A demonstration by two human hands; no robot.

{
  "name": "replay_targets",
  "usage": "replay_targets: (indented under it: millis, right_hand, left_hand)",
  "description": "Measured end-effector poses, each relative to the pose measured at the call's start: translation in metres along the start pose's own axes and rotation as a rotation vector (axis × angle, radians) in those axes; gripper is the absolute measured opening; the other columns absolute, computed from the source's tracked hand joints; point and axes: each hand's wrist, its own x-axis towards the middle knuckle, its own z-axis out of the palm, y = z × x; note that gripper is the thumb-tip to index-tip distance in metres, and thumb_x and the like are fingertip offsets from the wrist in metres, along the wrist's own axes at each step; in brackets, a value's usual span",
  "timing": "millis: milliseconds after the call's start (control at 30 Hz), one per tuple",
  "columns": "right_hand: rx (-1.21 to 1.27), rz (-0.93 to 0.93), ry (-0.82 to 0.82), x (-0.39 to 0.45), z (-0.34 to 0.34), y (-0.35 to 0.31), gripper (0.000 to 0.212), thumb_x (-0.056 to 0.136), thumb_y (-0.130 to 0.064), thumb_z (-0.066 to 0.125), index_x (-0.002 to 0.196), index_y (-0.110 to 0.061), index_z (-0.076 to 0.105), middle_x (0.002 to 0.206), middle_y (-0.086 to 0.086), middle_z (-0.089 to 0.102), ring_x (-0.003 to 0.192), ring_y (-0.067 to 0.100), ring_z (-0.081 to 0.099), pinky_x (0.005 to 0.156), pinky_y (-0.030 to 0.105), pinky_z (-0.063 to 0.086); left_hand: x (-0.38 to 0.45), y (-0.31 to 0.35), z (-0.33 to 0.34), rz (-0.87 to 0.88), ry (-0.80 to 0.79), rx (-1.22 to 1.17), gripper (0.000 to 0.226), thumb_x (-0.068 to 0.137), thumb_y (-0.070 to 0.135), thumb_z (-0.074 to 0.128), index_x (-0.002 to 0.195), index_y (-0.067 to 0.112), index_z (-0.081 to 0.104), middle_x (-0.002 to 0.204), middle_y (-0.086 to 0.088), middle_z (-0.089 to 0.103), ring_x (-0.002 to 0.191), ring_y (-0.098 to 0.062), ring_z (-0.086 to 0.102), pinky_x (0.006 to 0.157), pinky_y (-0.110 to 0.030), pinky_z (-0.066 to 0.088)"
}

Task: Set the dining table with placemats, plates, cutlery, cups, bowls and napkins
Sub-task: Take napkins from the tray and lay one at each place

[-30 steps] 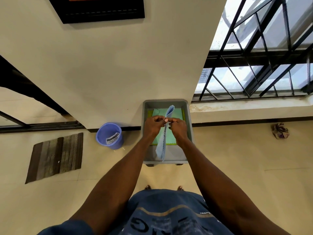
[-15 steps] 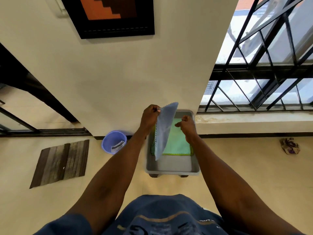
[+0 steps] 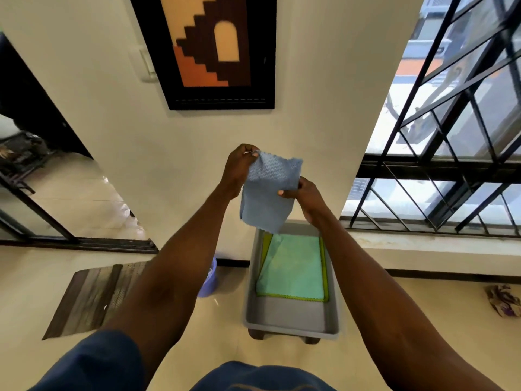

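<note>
hanging above a grey plastic tub [image 3: 291,324] is a pale blue waffle-weave cloth napkin [image 3: 267,193] with zigzag-cut edges — folded, slightly limp. left hand [image 3: 238,167] pinches its top corner; right hand [image 3: 303,193] pinches its right edge. mint-green cloth [image 3: 293,266] lies flat in the tub.

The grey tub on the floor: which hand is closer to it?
The right hand. It pinches the blue cloth by its right edge, just above the grey tub's far end. The left hand pinches the cloth's top corner, higher and further left.
</note>
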Motion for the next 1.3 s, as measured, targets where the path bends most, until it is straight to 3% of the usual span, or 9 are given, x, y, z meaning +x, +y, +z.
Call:
replay_targets:
  millis: [167,300,467,600,667,767,1033,1200,1300]
  right_hand:
    - [0.030,0.030,-0.099,0.000,0.010,-0.013,0.029,0.072,0.004,0.077,0.094,-0.015,0.071,0.085,-0.004,0.075,0.074,0.010,0.067,0.064,0.025,0.054]
    - [0.096,-0.041,-0.033,-0.001,0.013,-0.025,0.022,0.081,0.002,0.070,0.099,-0.010,0.069,0.088,0.002,0.073,0.072,0.010,0.067,0.065,0.028,0.054]
    - [0.158,-0.008,0.017,0.001,0.005,-0.028,0.019,0.081,-0.005,0.074,0.098,-0.011,0.068,0.092,0.005,0.073,0.079,0.017,0.070,0.070,0.031,0.057]
    - [0.183,0.048,0.064,0.000,-0.007,-0.011,0.030,0.080,-0.003,0.076,0.105,0.007,0.065,0.096,0.020,0.068,0.084,0.028,0.067,0.075,0.037,0.057]
    - [0.182,0.100,0.083,-0.001,-0.014,0.001,0.030,0.080,-0.004,0.076,0.105,0.008,0.066,0.099,0.024,0.068,0.085,0.030,0.066,0.079,0.040,0.056]
    - [0.237,0.193,0.137,-0.002,-0.026,0.015,0.019,0.083,-0.007,0.074,0.100,0.000,0.068,0.097,0.019,0.069,0.085,0.031,0.066,0.075,0.038,0.056]
    - [0.187,0.491,0.111,-0.019,-0.040,0.055,0.011,0.091,-0.019,0.066,0.094,-0.009,0.062,0.070,0.003,0.069,0.069,0.020,0.061,0.064,0.032,0.053]
    - [0.264,0.420,0.218,-0.020,-0.044,0.071,0.058,0.085,0.005,0.066,0.135,-0.015,0.043,0.109,0.017,0.062,0.090,0.024,0.058,0.075,0.037,0.047]
    - [0.216,0.365,0.253,-0.019,-0.048,0.074,0.055,0.084,0.003,0.068,0.131,-0.020,0.054,0.109,0.015,0.062,0.089,0.024,0.059,0.075,0.034,0.047]
  left_hand:
    - [0.017,0.024,-0.007,-0.030,0.016,-0.048,0.017,0.095,0.006,0.052,0.087,0.018,0.061,0.080,0.002,0.061,0.061,-0.007,0.050,0.053,-0.019,0.039]
    - [0.022,0.028,-0.014,-0.101,0.024,-0.056,0.008,0.097,0.018,0.055,0.099,0.018,0.063,0.090,-0.001,0.065,0.073,-0.014,0.054,0.056,-0.021,0.043]
    - [-0.003,0.003,-0.014,-0.394,-0.177,-0.226,0.052,0.096,0.056,0.048,0.126,0.014,0.055,0.111,-0.005,0.069,0.091,-0.021,0.068,0.074,-0.035,0.051]
    - [-0.028,-0.036,0.002,-0.474,-0.262,-0.345,0.026,0.095,0.033,0.061,0.115,0.017,0.060,0.090,0.002,0.073,0.081,-0.016,0.064,0.071,-0.031,0.047]
    - [-0.035,-0.053,0.008,-0.454,-0.270,-0.345,0.036,0.092,0.016,0.065,0.127,0.019,0.055,0.098,0.000,0.069,0.088,-0.017,0.061,0.072,-0.029,0.048]
    - [-0.044,-0.070,0.011,-0.448,-0.294,-0.306,0.054,0.088,0.001,0.067,0.134,0.026,0.053,0.104,-0.010,0.062,0.085,-0.019,0.059,0.065,-0.026,0.052]
    - [-0.050,-0.096,0.027,-0.459,-0.176,-0.242,0.027,0.086,-0.005,0.066,0.111,0.003,0.068,0.093,-0.005,0.069,0.080,-0.014,0.064,0.067,-0.017,0.053]
    - [-0.050,-0.110,0.023,-0.569,-0.183,-0.243,0.025,0.086,-0.009,0.062,0.099,0.010,0.070,0.076,-0.007,0.071,0.071,-0.017,0.063,0.077,-0.031,0.047]
    - [-0.053,-0.110,0.023,-0.537,-0.182,-0.178,0.027,0.083,-0.008,0.067,0.103,0.010,0.070,0.086,-0.009,0.065,0.075,-0.018,0.059,0.072,-0.028,0.052]
